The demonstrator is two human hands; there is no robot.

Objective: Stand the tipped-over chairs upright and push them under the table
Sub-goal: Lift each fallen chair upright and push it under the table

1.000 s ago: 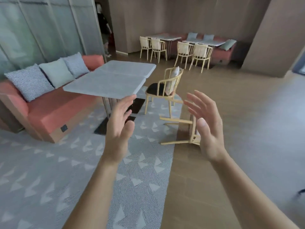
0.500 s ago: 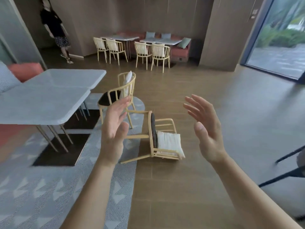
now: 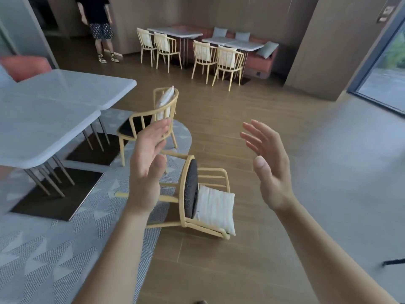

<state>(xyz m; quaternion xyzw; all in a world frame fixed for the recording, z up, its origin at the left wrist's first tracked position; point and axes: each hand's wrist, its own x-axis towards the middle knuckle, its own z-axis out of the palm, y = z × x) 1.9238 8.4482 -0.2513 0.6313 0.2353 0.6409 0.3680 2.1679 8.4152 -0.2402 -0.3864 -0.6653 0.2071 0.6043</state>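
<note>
So one tipped chair (image 3: 190,189) is lying on its side right across the rug's (image 3: 54,249) right edge. Its legs stick out over the rug toward the grey worktop (image 3: 43,119), and its back and white cushion (image 3: 215,207) are on the wood floor (image 3: 241,260). The upright chair (image 3: 131,128) stands just behind it at the rug's far corner, near the worktop's corner but not tucked under. The person's left hand (image 3: 145,167) and right hand (image 3: 269,170) are both raised over the fallen one, palms facing each other, fingers (image 3: 252,137) spread wide, holding nothing. Another person (image 3: 98,23) stands way at the back.
</note>
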